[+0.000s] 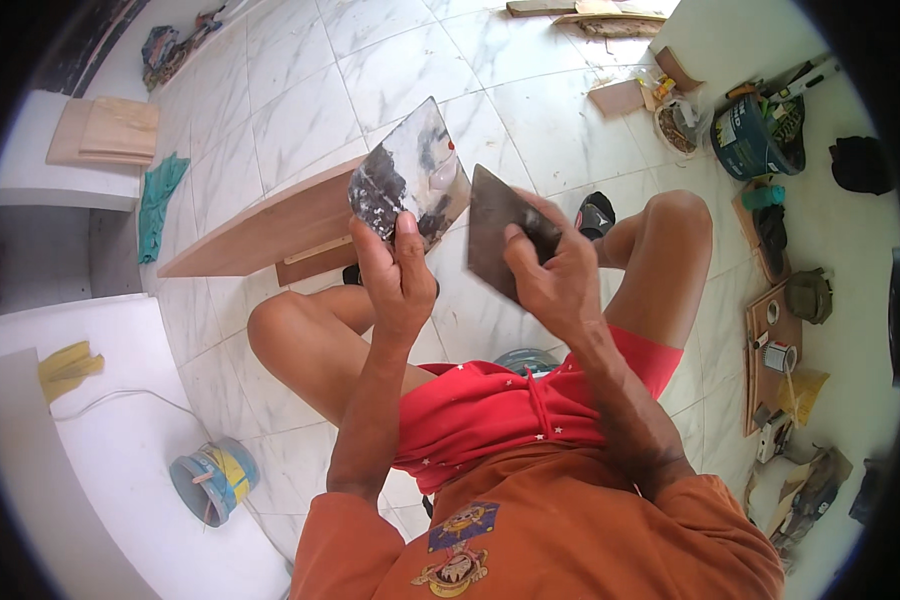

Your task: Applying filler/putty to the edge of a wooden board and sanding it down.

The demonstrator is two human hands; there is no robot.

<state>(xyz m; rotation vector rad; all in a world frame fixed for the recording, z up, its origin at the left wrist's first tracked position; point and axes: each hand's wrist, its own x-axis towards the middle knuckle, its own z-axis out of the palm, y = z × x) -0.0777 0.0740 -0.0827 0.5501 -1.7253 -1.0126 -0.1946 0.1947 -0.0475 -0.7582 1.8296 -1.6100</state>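
My left hand (398,280) is closed on the lower edge of a thin flat plate (425,150), thumb on its face. Black and whitish smears cover that face, and a small red spot shows near its right edge. Just to the right, my right hand (560,280) grips a dark, four-cornered flat sheet (495,235), with the thumb across the front and the fingers partly hidden behind it. Both pieces are held up above my knees, close together with a narrow gap. Beyond the left plate, a long brown wooden board (260,225) stands on edge.
White marble-look tiles (400,70) make up the floor. A blue bucket (215,480) stands at lower left, and a dark bucket of tools (755,135) at upper right. Along the right wall lie boards and small items (775,350). A green cloth (160,205) lies at left.
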